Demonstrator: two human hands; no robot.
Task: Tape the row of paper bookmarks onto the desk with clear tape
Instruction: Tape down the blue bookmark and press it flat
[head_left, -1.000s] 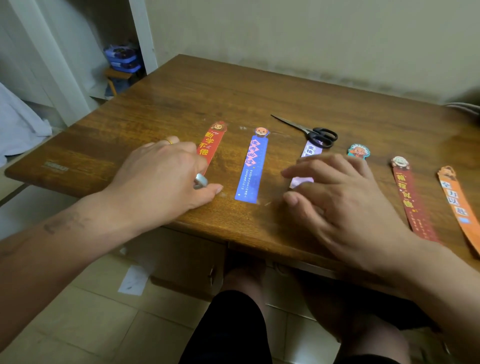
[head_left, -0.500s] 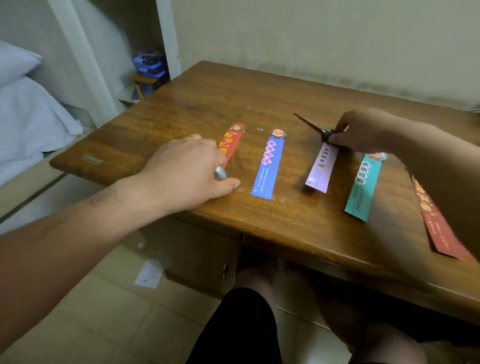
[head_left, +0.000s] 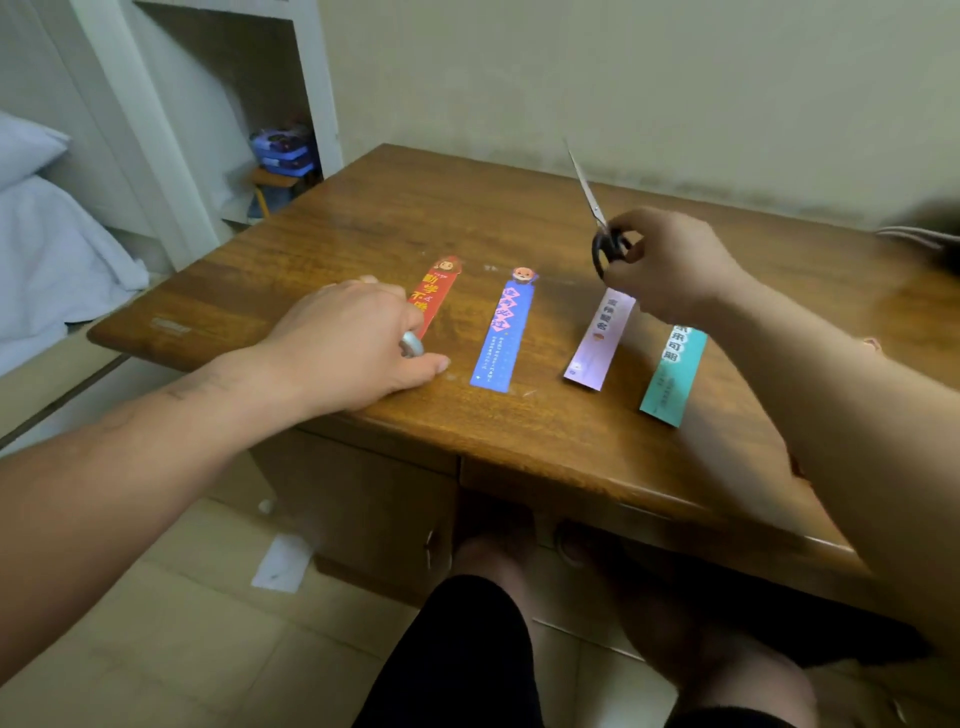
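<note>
Bookmarks lie in a row on the wooden desk (head_left: 519, 218): red (head_left: 440, 288), blue (head_left: 501, 332), lilac (head_left: 600, 338) and teal (head_left: 674, 374). My right arm hides any further to the right. My left hand (head_left: 343, 343) rests on the desk over the red bookmark's lower end, and its curled fingers hold a small pale tape roll (head_left: 411, 344). My right hand (head_left: 670, 262) grips the black handles of the scissors (head_left: 597, 218) above the lilac bookmark's top, lifted off the desk with the blades pointing up and away.
The desk's front edge runs just below the bookmarks' lower ends. White bedding (head_left: 47, 249) lies at the left. An alcove holds blue boxes (head_left: 284, 150). A paper scrap (head_left: 283, 564) is on the tiled floor. My knees are under the desk.
My right hand went from the lilac bookmark to the scissors, gripped them and lifted them off the desk, blades up. My left hand stayed on the red bookmark. The camera shifted right.
</note>
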